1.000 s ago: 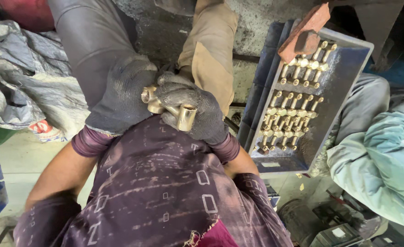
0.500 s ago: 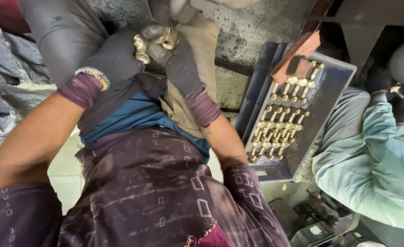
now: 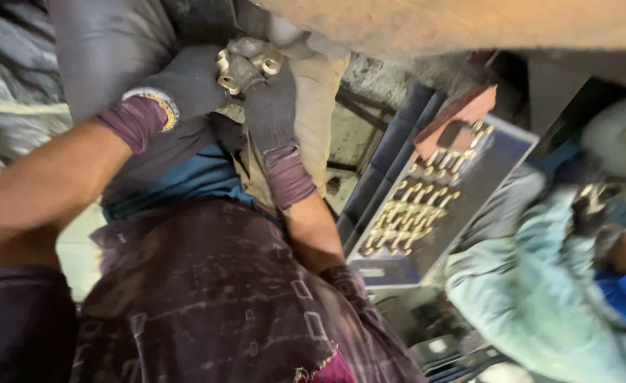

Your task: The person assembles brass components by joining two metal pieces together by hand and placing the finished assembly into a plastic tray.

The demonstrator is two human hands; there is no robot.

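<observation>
Brass fitting (image 3: 245, 65) sat near the top of the view, gripped between both gloved hands. Left hand (image 3: 185, 89) closed around its left end; right hand (image 3: 272, 99) clamped over its right side, fingers wrapped. Tray (image 3: 501, 152) of brass parts (image 3: 412, 206) lay well apart, to the right. Beyond it, a co-worker's sleeve (image 3: 533, 291), blurred.

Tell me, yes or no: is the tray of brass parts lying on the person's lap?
No. The tray with rows of brass parts stands propped off to the person's right, beside the lap, not on it.
</observation>
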